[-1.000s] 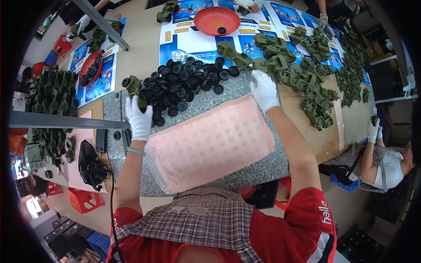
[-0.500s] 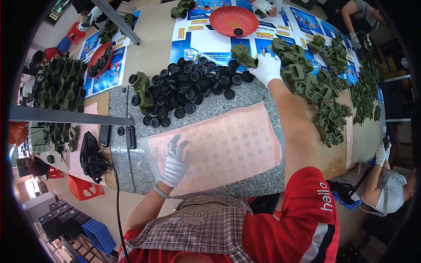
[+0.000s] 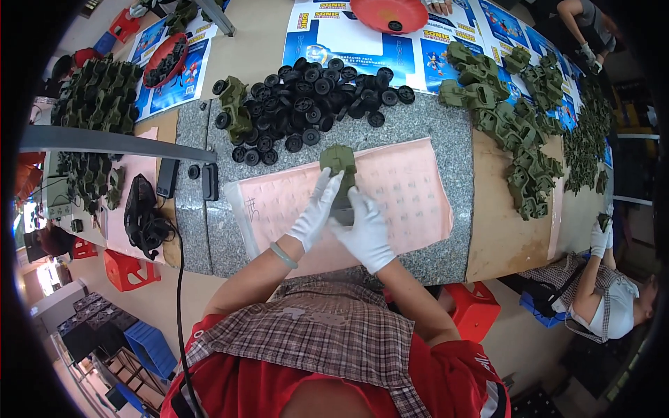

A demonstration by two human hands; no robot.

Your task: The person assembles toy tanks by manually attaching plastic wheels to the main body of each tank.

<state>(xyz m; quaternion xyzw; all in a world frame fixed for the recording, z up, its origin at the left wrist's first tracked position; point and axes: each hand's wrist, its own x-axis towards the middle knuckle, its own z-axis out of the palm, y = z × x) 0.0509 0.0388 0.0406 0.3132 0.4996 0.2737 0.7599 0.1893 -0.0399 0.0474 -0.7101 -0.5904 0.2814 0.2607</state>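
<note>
One wheeled shell (image 3: pixel 238 118) stands on our left, next to a heap of black wheels (image 3: pixel 303 101). Nearer us, our left hand (image 3: pixel 313 214), empty half a second ago, now lays its fingers together against the green shell (image 3: pixel 339 161), which is between our hands above the pink sheet (image 3: pixel 418 184). Our right hand (image 3: pixel 366 230), then out by the olive bodies (image 3: pixel 498 115) at right, meets it with bent fingers; whether either hand pinches, we cannot tell. Fetching seems over, we judge, and two-handed work on this piece under way.
</note>
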